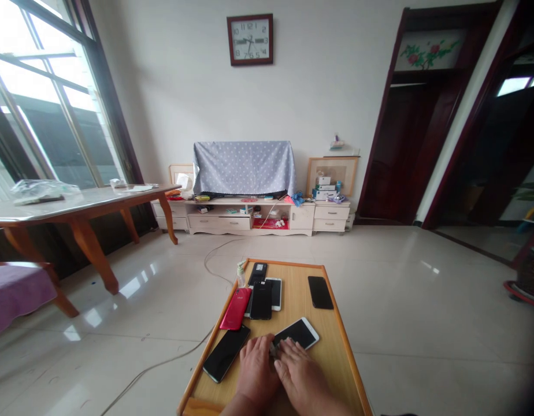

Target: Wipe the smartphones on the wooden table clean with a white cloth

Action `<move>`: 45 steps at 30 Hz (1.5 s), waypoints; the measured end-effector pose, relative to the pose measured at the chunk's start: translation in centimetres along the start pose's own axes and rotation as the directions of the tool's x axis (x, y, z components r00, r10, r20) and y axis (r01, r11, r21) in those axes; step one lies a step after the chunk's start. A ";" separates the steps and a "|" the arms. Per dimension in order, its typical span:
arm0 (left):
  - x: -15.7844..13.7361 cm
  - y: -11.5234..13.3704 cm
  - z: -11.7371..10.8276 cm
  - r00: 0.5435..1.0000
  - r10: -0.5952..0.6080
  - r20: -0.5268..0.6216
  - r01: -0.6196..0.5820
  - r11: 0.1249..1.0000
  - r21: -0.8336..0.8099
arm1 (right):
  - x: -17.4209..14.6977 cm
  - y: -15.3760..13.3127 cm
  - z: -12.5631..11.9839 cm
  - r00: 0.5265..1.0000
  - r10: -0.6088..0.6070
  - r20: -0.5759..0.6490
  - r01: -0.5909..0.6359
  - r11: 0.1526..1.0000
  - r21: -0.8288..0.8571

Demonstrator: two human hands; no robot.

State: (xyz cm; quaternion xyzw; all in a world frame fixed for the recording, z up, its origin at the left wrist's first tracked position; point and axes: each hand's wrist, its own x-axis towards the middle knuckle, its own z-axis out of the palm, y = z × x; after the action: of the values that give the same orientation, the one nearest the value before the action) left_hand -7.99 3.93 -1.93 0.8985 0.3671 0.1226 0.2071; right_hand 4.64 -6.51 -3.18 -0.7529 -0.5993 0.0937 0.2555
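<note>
A white smartphone [298,334] with a dark screen lies slanted on the small wooden table [336,358]. My left hand [257,367] is closed at its near left end, fingers curled and seeming to grip that edge. Over the lower part of the screen rests my right hand [299,370], with its fingers bent and close together. A small greyish thing [274,349] shows between the two hands, too little visible to name. Left of my hands lies a black smartphone [226,353]. Beyond it are a red smartphone [236,308] and another black phone [261,300] overlapping a white one [276,293].
A clear pump bottle [241,274] and a dark phone [259,273] are at the table's far left corner. One more black phone [320,292] lies near the right edge. A cable [171,358] runs along the floor at left. A TV cabinet [219,222] stands by the wall.
</note>
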 end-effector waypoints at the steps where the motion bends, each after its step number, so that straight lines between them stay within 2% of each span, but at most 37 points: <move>1: 0.0 0.1 -0.1 1.000 0.000 -0.001 0.000 1.000 -0.005 | 0.3 0.5 -0.4 0.999 0.027 -0.022 -0.028 1.000 -0.007; 4: 0.0 0.4 -0.2 1.000 -0.001 -0.011 0.001 1.000 -0.023 | 1.7 2.2 -1.4 0.979 0.160 -0.127 -0.168 0.984 -0.054; 6: 0.1 0.4 -0.1 1.000 0.004 -0.015 -0.004 1.000 -0.026 | 2.2 2.3 -1.4 0.968 0.201 -0.152 -0.213 0.975 -0.066; 8: 0.1 0.2 0.1 1.000 0.012 -0.026 -0.012 0.999 -0.029 | 1.9 1.3 -0.8 0.982 0.157 -0.103 -0.162 0.986 -0.045; 11: 0.2 -0.2 0.5 0.999 0.008 -0.031 -0.010 0.999 -0.047 | 0.9 -0.4 0.3 1.000 0.011 -0.002 -0.011 1.000 0.023; 13: 0.2 -0.3 0.5 1.000 0.009 -0.028 -0.011 0.998 -0.058 | 0.8 -0.5 0.2 1.000 -0.021 0.015 0.020 0.999 0.039; 15: 0.2 -0.3 0.4 0.999 0.018 -0.034 -0.020 0.998 -0.060 | 1.6 0.6 -0.5 0.999 0.036 -0.014 -0.035 0.999 0.014; 18: 0.2 -0.1 0.1 0.999 0.019 -0.039 -0.022 0.998 -0.066 | 3.3 2.4 -1.7 0.978 0.183 -0.096 -0.188 0.981 -0.044; 20: 0.2 0.0 0.0 0.999 0.015 -0.039 -0.018 0.997 -0.072 | 3.9 2.4 -1.6 0.967 0.225 -0.117 -0.233 0.971 -0.060; 22: 0.2 0.0 0.0 0.999 0.024 -0.040 -0.027 0.997 -0.077 | 3.6 1.3 -0.8 0.980 0.177 -0.086 -0.182 0.982 -0.052; 24: 0.1 0.1 -0.1 0.999 0.024 -0.035 -0.027 0.996 -0.080 | 2.8 -0.1 0.1 0.997 0.065 -0.031 -0.066 0.998 -0.019; 27: 0.1 0.2 -0.3 1.000 0.006 -0.019 -0.008 0.998 -0.069 | 2.4 -0.9 0.4 0.999 -0.037 0.028 0.036 0.999 0.023; 33: 0.2 0.2 -0.4 1.000 -0.012 0.006 0.012 1.000 -0.024 | 4.8 1.8 -1.4 0.978 0.199 -0.069 -0.204 0.977 -0.069; 35: 0.2 0.1 -0.2 1.000 -0.008 -0.003 0.008 1.000 -0.023 | 4.8 1.3 -1.0 0.980 0.190 -0.066 -0.194 0.979 -0.066; 40: 0.3 -0.5 0.4 1.000 0.002 -0.022 -0.003 0.999 -0.036 | 3.5 -0.8 0.6 1.000 -0.010 0.004 0.010 1.000 -0.005; 42: 0.3 -0.5 0.5 1.000 0.005 -0.023 -0.006 0.999 -0.044 | 3.9 -0.4 0.3 1.000 0.023 0.009 -0.023 0.999 -0.036; 45: 0.4 -0.4 0.4 1.000 -0.004 -0.023 0.003 0.999 -0.042 | 5.0 1.0 -0.6 0.988 0.151 -0.040 -0.154 0.984 -0.095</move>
State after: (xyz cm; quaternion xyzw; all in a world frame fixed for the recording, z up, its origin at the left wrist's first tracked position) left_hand -7.83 4.36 -2.50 0.8917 0.3686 0.1403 0.2220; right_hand 7.13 -2.06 -2.34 -0.8096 -0.5395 0.0713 0.2203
